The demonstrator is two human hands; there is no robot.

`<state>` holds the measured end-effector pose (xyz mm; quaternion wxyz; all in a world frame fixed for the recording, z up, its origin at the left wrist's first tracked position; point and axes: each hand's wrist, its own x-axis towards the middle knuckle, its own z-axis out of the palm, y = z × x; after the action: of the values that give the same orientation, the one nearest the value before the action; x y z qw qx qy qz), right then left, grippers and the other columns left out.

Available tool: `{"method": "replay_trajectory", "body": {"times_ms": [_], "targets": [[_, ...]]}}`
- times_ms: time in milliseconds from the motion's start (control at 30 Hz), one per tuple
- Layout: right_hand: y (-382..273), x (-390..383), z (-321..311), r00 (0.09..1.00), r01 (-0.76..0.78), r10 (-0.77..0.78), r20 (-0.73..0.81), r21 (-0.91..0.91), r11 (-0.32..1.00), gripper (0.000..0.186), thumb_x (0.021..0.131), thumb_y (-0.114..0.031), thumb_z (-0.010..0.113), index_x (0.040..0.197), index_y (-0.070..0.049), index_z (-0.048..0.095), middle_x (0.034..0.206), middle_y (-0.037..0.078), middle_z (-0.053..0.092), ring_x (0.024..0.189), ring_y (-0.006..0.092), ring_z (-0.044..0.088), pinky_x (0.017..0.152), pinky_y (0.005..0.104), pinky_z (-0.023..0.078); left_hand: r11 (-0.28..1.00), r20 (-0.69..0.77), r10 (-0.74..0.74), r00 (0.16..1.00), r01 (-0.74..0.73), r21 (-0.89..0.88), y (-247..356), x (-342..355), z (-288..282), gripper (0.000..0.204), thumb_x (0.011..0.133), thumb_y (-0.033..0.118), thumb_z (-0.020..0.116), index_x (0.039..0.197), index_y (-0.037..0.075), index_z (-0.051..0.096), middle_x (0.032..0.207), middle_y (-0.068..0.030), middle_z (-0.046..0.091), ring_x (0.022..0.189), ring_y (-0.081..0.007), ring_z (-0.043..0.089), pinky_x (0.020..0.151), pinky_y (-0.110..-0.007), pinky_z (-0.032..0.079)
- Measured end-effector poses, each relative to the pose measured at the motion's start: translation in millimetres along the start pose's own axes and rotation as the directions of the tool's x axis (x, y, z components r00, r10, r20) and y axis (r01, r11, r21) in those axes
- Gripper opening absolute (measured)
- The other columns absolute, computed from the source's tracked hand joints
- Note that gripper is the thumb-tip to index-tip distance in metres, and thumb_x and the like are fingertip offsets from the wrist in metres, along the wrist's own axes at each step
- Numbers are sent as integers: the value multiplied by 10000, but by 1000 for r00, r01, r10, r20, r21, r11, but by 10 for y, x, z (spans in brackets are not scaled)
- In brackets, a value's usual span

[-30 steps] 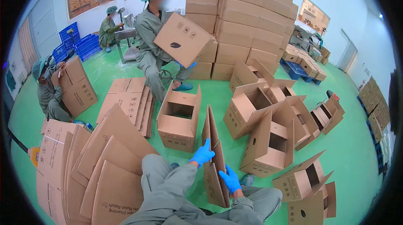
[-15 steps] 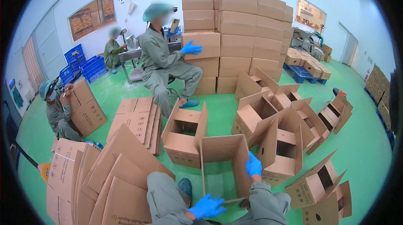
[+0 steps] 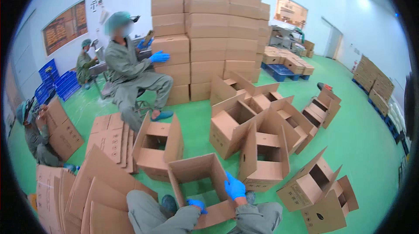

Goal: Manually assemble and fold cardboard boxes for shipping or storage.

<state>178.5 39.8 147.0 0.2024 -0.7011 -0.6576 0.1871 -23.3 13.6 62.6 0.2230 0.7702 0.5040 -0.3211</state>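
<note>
On green floor (image 3: 345,138) near three co-workers (image 3: 122,61), the right hand (image 3: 235,187) gripped one box (image 3: 217,213); the left hand (image 3: 198,206) touched it, hold unclear.

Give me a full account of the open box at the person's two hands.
The box is brown, apparently cardboard, opened into a four-sided shape with its mouth upward and slightly tilted in view. The inner faces look plain. Green floor seems to show through the bottom. A broad panel lies on the near side, between the person's legs. The right hand holds the right wall's edge; the left hand is at the near left corner.
</note>
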Motion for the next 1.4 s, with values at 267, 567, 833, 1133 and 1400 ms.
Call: {"method": "replay_trajectory", "body": {"times_ms": [267, 567, 833, 1133, 1400], "targets": [[7, 30, 88, 998, 51, -54, -42, -60, 997, 432, 835, -295, 511, 1261, -230, 479, 856, 183, 636, 715, 380, 613, 620, 488, 487, 989, -879, 46, 476, -144, -27, -415, -288, -1609, 1091, 576, 540, 746, 1377, 5, 233, 1430, -236, 210, 1329, -389, 201, 1023, -571, 230], [-124, 22, 17, 985, 168, -161, 64, -135, 976, 430, 828, -258, 513, 1249, -176, 476, 848, 178, 634, 704, 369, 612, 620, 483, 489, 994, -287, 84, 954, -99, -38, 161, -496, -488, 1331, 370, 703, 758, 1301, -127, 295, 1372, -398, 133, 1289, -533, 141, 1021, -565, 234], [-510, -472, 614, 986, 148, -161, -45, -208, 967, 389, 852, -239, 475, 1233, -167, 508, 1109, 98, 592, 968, 294, 576, 782, 439, 458, 899, -595, 34, 803, -284, -333, 47, 318, 212, 944, 559, 684, 654, 1164, -29, 521, 1352, -317, 283, 1249, -480, 265, 1025, -571, 201], [-449, -611, 1176, 974, 121, -119, -193, 0, 993, 305, 839, -258, 494, 1090, -125, 606, 1173, 82, 563, 1073, 267, 514, 910, 444, 357, 979, -622, 202, 756, -170, 111, -1219, -1332, -634, 784, 782, 610, 496, 1269, -2, 440, 1363, -201, 376, 1305, -343, 290, 1021, -586, 204], [-210, -404, 1098, 995, -40, 83, -62, 512, 858, 359, 878, -352, 446, 982, -71, 643, 1077, 140, 610, 1003, 301, 547, 863, 392, 403, 981, -723, 152, 674, -193, 27, -549, 25, -467, 682, 872, 484, 430, 1356, 13, 330, 1415, -191, 300, 1329, -328, 255, 1050, -562, 166]]}}
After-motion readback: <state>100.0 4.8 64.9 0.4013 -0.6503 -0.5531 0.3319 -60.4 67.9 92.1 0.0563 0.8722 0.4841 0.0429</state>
